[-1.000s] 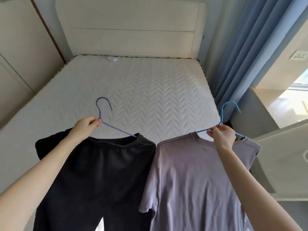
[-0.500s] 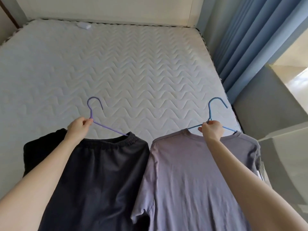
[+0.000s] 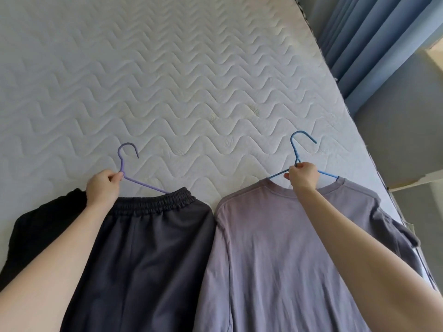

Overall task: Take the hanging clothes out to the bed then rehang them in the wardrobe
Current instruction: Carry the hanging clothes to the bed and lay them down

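- Black cloth [image 3: 48, 226]: far left, partly behind the left forearm. Whether it is a separate garment or part of the shorts cannot be told.
- Left hand [image 3: 103, 185]: fingers curled, pinching the purple hanger [image 3: 121, 165] at the base of its hook.
- Shorts [image 3: 148, 248]: dark grey with an elastic waistband, on the purple hanger, spread over the near part of the bed [image 3: 191, 80].
- Shirt [image 3: 275, 248]: mauve, just right of the shorts, edges touching. Its right sleeve reaches the bed's right edge.
- Right hand [image 3: 303, 174]: fingers curled around the neck of the blue hanger [image 3: 294, 149], above the shirt collar.
- Curtain [image 3: 371, 39]: blue, far right, beyond the bed.
- Progress: both garments are out of the wardrobe and at the bed, so the first stage appears almost complete. Neither hanger is released, and whether the fabric rests fully on the bed cannot be told.
- Remaining: release the hangers, then carry both garments back and rehang them. The wardrobe is not in view.
- Count: two hands, two hangers, one pair of shorts, one shirt, one black cloth, one bed.
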